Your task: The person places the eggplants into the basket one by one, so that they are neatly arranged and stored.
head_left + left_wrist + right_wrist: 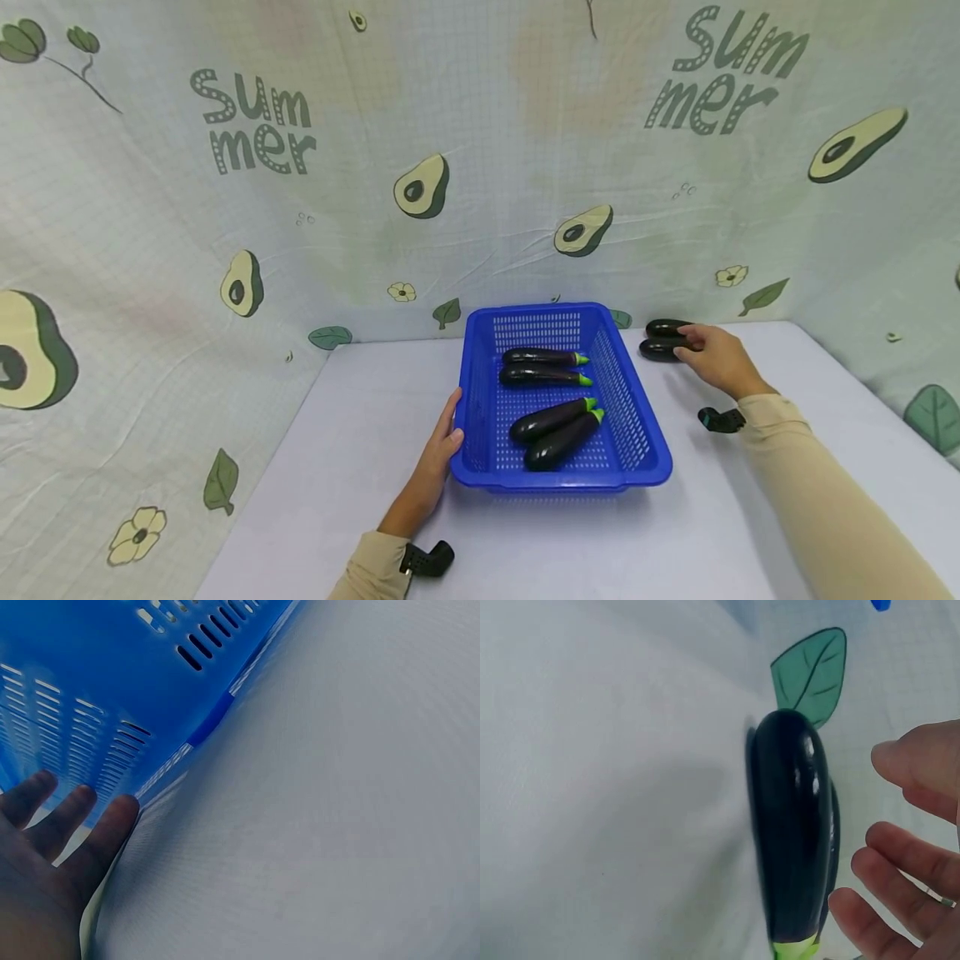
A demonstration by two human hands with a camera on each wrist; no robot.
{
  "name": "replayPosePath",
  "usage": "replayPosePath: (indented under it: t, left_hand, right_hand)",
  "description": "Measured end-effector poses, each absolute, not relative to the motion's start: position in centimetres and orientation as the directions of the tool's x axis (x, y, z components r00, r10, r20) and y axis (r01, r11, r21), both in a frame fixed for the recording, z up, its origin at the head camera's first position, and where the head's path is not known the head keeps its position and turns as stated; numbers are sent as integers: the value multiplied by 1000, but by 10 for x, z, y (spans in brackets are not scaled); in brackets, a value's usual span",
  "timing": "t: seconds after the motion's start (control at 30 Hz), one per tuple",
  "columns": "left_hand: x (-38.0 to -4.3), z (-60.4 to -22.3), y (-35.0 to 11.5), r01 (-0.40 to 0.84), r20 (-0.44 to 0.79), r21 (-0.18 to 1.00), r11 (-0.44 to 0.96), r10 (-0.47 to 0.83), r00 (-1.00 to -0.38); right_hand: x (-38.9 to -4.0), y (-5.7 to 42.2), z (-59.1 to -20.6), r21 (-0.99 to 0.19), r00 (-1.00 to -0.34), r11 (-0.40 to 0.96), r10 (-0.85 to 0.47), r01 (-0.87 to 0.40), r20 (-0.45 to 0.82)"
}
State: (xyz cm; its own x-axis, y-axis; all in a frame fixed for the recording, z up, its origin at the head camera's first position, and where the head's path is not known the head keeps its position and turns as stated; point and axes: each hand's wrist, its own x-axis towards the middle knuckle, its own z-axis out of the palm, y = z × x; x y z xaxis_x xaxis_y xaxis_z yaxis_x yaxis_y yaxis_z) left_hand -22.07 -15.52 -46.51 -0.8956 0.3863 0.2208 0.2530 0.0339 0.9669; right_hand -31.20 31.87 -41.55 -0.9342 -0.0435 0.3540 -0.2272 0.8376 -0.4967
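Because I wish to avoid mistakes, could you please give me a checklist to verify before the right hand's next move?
1. Left hand touching blue rectangular perforated plastic basket: ok.
2. Four long, glossy, dark eggplants lying inside basket: ok.
3. Basket floor free between the two pairs: ok.
4. Right hand's grip closed on nearer loose glossy dark eggplant: not ok, fingers not curled round it.
5. That eggplant's underside undamaged: cannot tell, hidden.

The basket (558,480) is strong blue, with rows of slots as its pattern. Inside it, the eggplants (562,442) are glossy blackish purple, with bright green caps (590,404) toward two and three o'clock. The table (360,417) is white. At twelve o'clock, the pale cloth (495,108) carries green avocados (431,185), leaves (446,312), cream flowers (401,292) and grey-green lettering (255,125). Both sleeves (832,492) are plain beige.
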Motion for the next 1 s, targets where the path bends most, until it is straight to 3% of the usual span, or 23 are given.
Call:
replayPosePath:
  t: [0.4,1.0]
  left_hand:
    - [-201,-438,-151,210,182,977,18,435,-882]
    - [-219,-465,-154,242,215,970,23,383,-898]
  right_hand:
    - [-317,329,-439,-479,-942,861,-2,-172,335]
    - [-332,321,-433,-339,-952,930,-33,-140,303]
